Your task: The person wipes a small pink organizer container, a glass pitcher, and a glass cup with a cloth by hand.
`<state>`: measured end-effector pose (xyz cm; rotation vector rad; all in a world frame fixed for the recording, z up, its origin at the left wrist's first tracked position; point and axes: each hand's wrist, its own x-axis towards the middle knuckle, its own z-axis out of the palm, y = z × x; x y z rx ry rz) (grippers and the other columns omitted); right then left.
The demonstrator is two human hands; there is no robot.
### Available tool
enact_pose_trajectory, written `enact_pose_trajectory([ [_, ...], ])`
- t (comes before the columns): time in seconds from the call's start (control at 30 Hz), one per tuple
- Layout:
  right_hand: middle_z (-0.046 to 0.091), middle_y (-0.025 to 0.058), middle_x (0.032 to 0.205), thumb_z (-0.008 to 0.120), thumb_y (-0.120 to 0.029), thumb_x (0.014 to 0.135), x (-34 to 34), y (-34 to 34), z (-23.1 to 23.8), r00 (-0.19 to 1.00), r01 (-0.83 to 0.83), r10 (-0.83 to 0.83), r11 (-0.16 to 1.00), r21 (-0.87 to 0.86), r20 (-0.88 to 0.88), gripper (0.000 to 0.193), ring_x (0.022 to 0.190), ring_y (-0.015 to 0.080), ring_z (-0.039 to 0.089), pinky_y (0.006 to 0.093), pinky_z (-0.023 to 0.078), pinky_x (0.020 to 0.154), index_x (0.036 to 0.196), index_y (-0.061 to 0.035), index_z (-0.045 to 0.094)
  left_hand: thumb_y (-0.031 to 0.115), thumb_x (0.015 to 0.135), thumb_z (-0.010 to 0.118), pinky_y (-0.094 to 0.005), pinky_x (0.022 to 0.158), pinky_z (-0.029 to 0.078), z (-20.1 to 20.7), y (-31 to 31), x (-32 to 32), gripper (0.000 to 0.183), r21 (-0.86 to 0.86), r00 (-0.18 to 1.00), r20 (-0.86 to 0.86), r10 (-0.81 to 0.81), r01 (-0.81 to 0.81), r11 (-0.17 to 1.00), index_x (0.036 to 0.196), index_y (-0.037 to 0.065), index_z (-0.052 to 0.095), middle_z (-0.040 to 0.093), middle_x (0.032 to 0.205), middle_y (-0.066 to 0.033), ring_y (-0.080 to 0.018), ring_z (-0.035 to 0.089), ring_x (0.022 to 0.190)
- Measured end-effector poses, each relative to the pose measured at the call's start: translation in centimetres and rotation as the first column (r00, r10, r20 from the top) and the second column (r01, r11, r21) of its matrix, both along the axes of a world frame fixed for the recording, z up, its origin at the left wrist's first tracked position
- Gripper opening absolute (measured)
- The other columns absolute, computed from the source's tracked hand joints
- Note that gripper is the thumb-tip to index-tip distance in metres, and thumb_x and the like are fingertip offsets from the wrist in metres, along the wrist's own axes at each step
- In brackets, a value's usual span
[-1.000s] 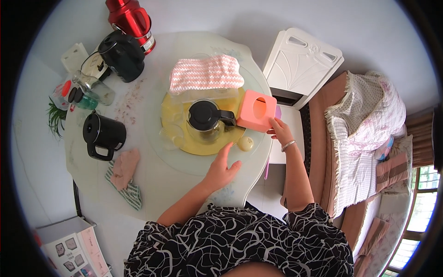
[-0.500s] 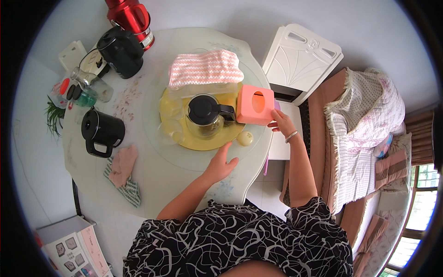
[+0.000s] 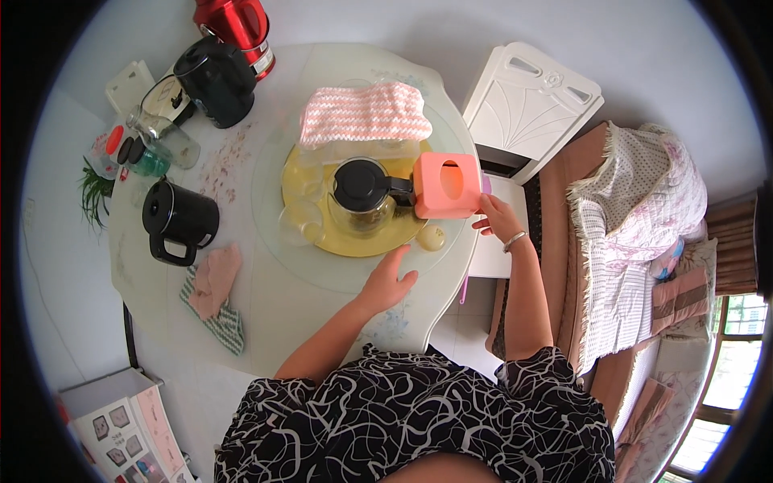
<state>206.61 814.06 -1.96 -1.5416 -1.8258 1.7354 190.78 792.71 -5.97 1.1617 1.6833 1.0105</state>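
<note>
At the right edge of the round yellow tray (image 3: 326, 241) is an orange tissue box (image 3: 431, 165) with an oval opening. My right hand (image 3: 498, 219) grips its near right corner, the fingers curled and partly hidden. My left hand (image 3: 388, 283) holds nothing; its fingers are stretched out and the thumb is apart, just in front of the tray. On the tray stands a glass teapot (image 3: 362, 221) with a black lid, its handle pointing at the tissue box. A small pale yellow round object (image 3: 431, 237) lies between the box and my left hand.
A pink-and-white striped cloth (image 3: 366, 114) covers something behind the teapot. Clear glass cups (image 3: 302, 224) stand at the tray's left. Black kettles (image 3: 181, 221), glass jars (image 3: 165, 138), a red flask (image 3: 233, 28) and crumpled cloths (image 3: 216, 282) occupy the table's left side. A white folding chair (image 3: 531, 105) stands right.
The whole view has shifted slightly. Relative to the tray, the tissue box and my right hand have come a little toward me. My left hand stays stretched out in nearly the same place.
</note>
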Motion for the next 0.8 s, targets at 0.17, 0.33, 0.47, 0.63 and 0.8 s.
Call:
enact_pose_trajectory([
  [0.17,0.058,0.0087,0.070,0.049,-0.031,0.083,2.2,-1.7,-0.7,0.988,-0.030,-0.008,0.970,0.243,0.152,0.035,0.064,0.0167,0.059,0.0278,0.046,0.060,0.090,0.0027,0.055,0.022,0.078,0.057,-0.0314,0.082,0.041,0.4,-0.1,-0.1,0.053,-0.018,1.000,-0.006,0.001,-0.002,1.000,0.124,0.004,0.035,0.043,0.122,-0.0153,-0.0257,0.043,0.112],
  [0.33,0.061,0.0079,0.072,0.065,-0.021,0.072,1.0,-7.3,1.1,0.941,-0.331,0.296,0.904,0.269,0.162,0.042,0.068,0.0187,0.060,0.0281,0.047,0.065,0.106,-0.0038,0.049,0.020,0.078,0.056,-0.0300,0.081,0.041,0.2,-0.7,-0.4,0.047,-0.016,0.998,-0.065,0.001,-0.002,1.000,0.120,0.004,0.041,0.045,0.120,-0.0146,-0.0250,0.044,0.110],
  [0.47,0.061,0.0084,0.074,0.065,-0.025,0.071,-0.4,-9.6,-0.8,0.936,-0.341,0.298,0.900,0.270,0.190,0.050,0.071,0.0202,0.060,0.0295,0.047,0.067,0.112,-0.0057,0.044,0.019,0.079,0.055,-0.0293,0.076,0.043,0.1,-1.4,-0.2,0.035,0.071,0.989,-0.148,-0.005,0.016,0.997,0.110,0.004,0.048,0.050,0.112,-0.0127,-0.0234,0.048,0.102],
  [0.63,0.060,0.0084,0.066,0.058,-0.022,0.078,1.3,-9.0,-5.0,0.915,-0.332,0.257,0.918,0.216,0.312,0.026,0.056,0.0145,0.058,0.0262,0.046,0.055,0.084,0.0031,0.057,0.020,0.081,0.055,-0.0275,0.064,0.046,0.4,-5.2,-3.2,0.022,-0.081,0.979,0.061,0.194,-0.189,0.979,0.087,-0.001,0.055,0.059,0.081,-0.0088,-0.0159,0.056,0.074],
  [0.8,0.060,0.0087,0.065,0.060,-0.021,0.076,1.4,-10.1,-3.9,0.966,-0.121,0.132,0.991,-0.063,0.220,0.025,0.057,0.0140,0.058,0.0245,0.046,0.054,0.085,0.0022,0.056,0.024,0.084,0.051,-0.0219,0.043,0.040,-0.1,-10.2,-7.7,0.029,-0.428,0.797,0.205,0.568,-0.449,0.784,0.066,0.002,0.049,0.053,0.061,-0.0035,-0.0076,0.049,0.050],
])
